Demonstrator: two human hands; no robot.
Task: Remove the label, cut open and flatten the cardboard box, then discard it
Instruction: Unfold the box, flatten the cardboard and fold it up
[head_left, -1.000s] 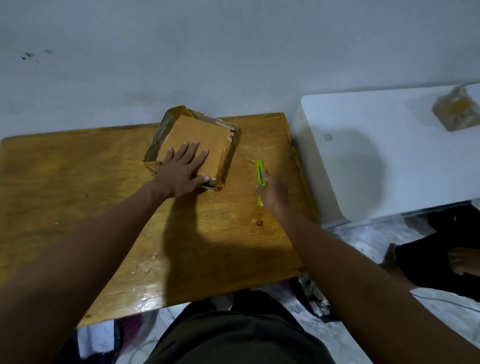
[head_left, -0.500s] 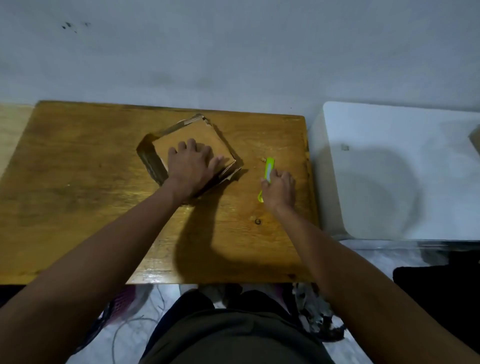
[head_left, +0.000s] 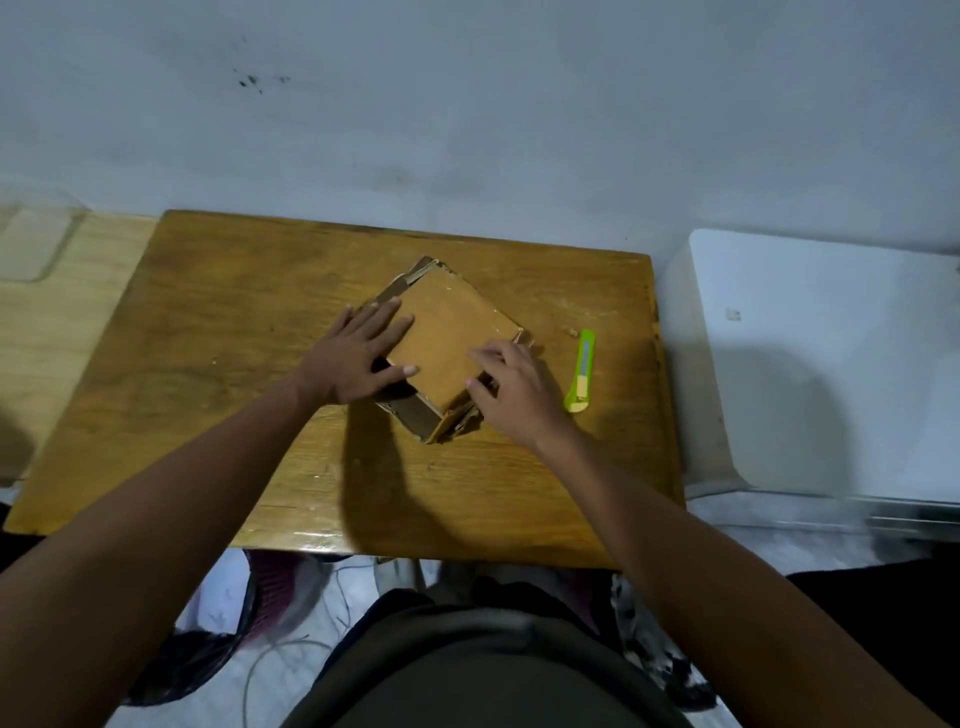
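One head-worn wide-angle view only, looking forward and steeply down from above the near edge of the wooden table (head_left: 218, 364), close enough for both forearms to enter from 7 and 5 o'clock. Faces the grey wall (head_left: 467, 104) at 12 o'clock, with a white cabinet (head_left: 831, 364) at 3 o'clock. No second view sharing the scene.

A plain home room: worn wooden table (head_left: 249, 322), white cabinet (head_left: 831, 364), cluttered floor (head_left: 270, 613).

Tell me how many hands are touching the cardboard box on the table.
2. The left hand rests flat on the left edge of the cardboard box; the right hand touches its near right edge, fingers bent. The green cutter lies untouched beside it.
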